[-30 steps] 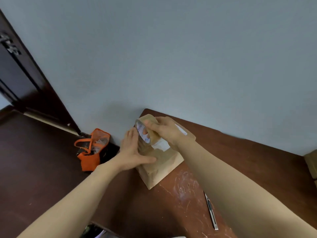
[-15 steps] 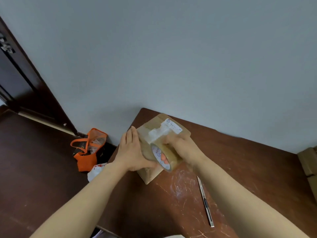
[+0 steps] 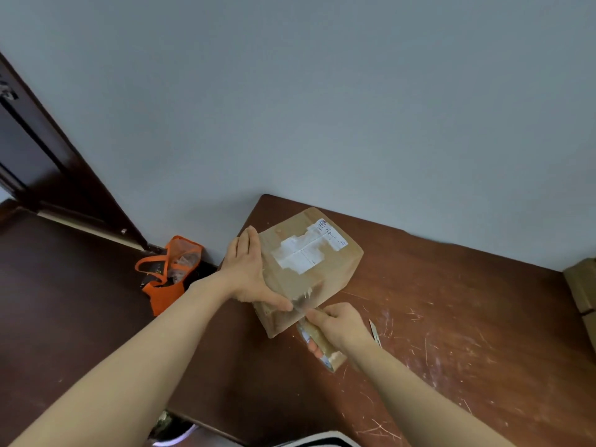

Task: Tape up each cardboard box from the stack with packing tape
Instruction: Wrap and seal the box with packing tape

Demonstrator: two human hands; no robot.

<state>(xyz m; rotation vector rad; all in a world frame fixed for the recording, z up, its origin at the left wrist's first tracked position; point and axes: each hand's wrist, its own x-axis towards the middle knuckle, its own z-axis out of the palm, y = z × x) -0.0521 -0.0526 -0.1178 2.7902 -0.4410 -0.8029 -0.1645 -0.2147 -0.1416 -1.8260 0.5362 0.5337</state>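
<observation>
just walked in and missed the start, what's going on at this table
A person is taping a cardboard box on the wooden table. The left hand lies flat against the box's left side, thumb pressing at its near top edge. The right hand holds the roll of packing tape just below that edge, with a clear strip stretched from the box top to the roll. A knife lies on the table beside the right hand.

Brown cardboard box [image 3: 308, 272] with torn white label sits on the bench; tape roll [image 3: 322, 348] at its near corner, strip stretched onto it
</observation>
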